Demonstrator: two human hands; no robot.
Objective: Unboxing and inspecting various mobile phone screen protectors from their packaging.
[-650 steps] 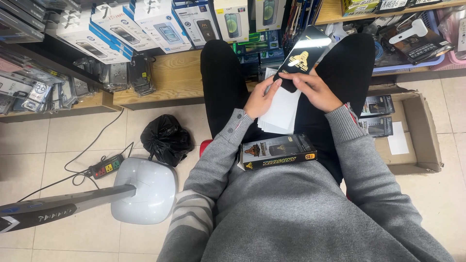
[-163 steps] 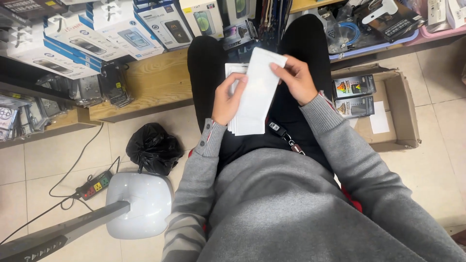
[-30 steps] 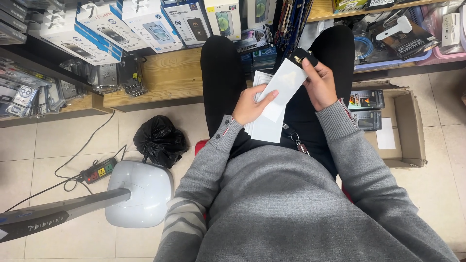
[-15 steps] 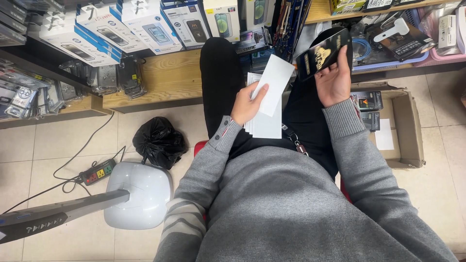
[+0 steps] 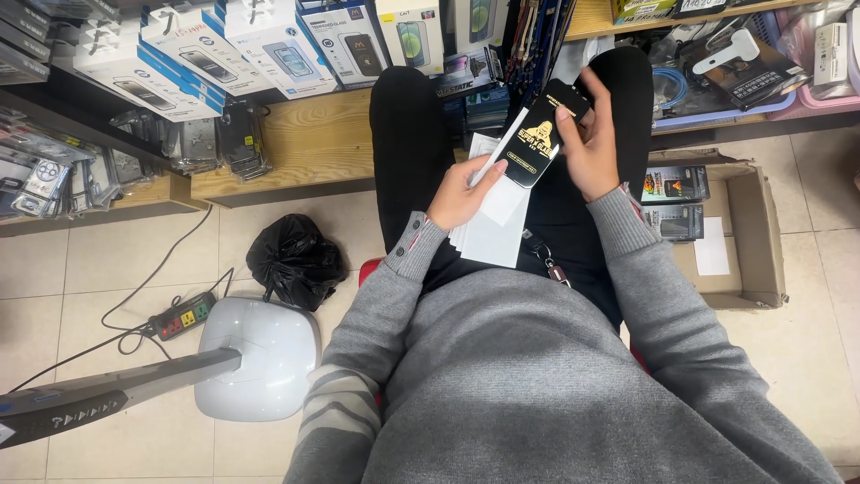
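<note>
Nearest the camera was the grey sweater [image 5: 537, 385] of the seated person, both sleeves reaching forward over black trousers [image 5: 408, 134]. On the lap lay a stack of white sleeves [image 5: 488, 237], and a key fob on a strap [image 5: 542, 255] rested just beside its right edge.

The left hand [image 5: 461, 193] was closed in a pinch on a single white sleeve [image 5: 503, 199], thumb on top, holding it above the stack. The right hand [image 5: 591, 148] gripped a flat black packet with gold print [image 5: 537, 134] by its upper right edge, fingers curled behind and thumb on the face. The packet's lower end lay over the white sleeve, touching it (whether it had entered the sleeve's mouth could not be told).

On the tiled floor to the person's left stood a white lamp base [image 5: 260, 354] with its grey arm, a power strip [image 5: 184, 314] and a knotted black bag [image 5: 296, 260]. To the right sat an open cardboard box [image 5: 766, 233] holding two dark packets [image 5: 676, 202] and a white slip. Farther off ran a wooden shelf [image 5: 305, 143] stacked with boxed phone accessories [image 5: 269, 45].
</note>
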